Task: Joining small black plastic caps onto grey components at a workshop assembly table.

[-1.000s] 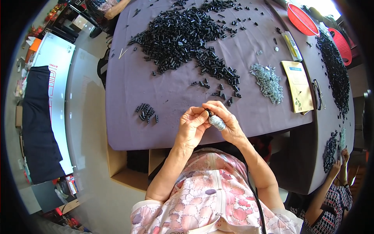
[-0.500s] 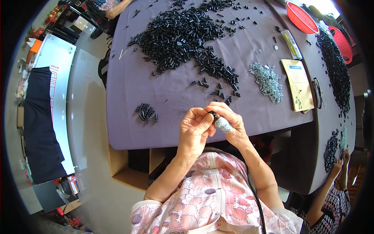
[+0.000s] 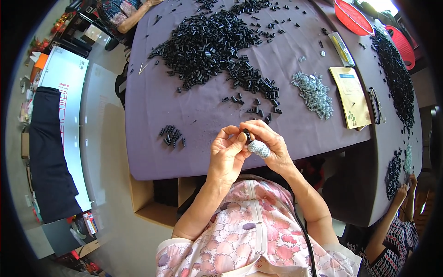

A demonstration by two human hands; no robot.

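Tablecloth (image 3: pixel 150 108) first: what sort, and what lies on it?

Grey-purple, lightly creased. Large heap (image 3: pixel 207 48) of black tubular pieces, far middle, stragglers trailing toward the near side. Small black cluster (image 3: pixel 172 135) near left. Clear pile (image 3: pixel 314 97) right of middle; yellow booklet (image 3: pixel 348 90) beside it, glasses (image 3: pixel 375 105) just right of that.

And the hands?

Together, above the cloth's near edge. Left hand (image 3: pixel 225 150) pinches a small black piece (image 3: pixel 247 135) between thumb and forefinger; right hand (image 3: pixel 276 147) bends its fingers about the same piece from the right. Pale speckled lump (image 3: pixel 259 148) against the right hand: wrapped finger or held thing, cannot tell.

Farther right?

Another covered surface, long black heap (image 3: pixel 393 76) along it. Two red baskets (image 3: pixel 353 17) at the far end, a co-worker's hands (image 3: pixel 400 191) at the near end.

Room to the left?

Pale floor (image 3: pixel 110 157), smooth. White panel (image 3: pixel 64 69) with black cloth (image 3: pixel 50 152) laid over it. Another person's arm (image 3: pixel 134 21) at the table's far left corner.
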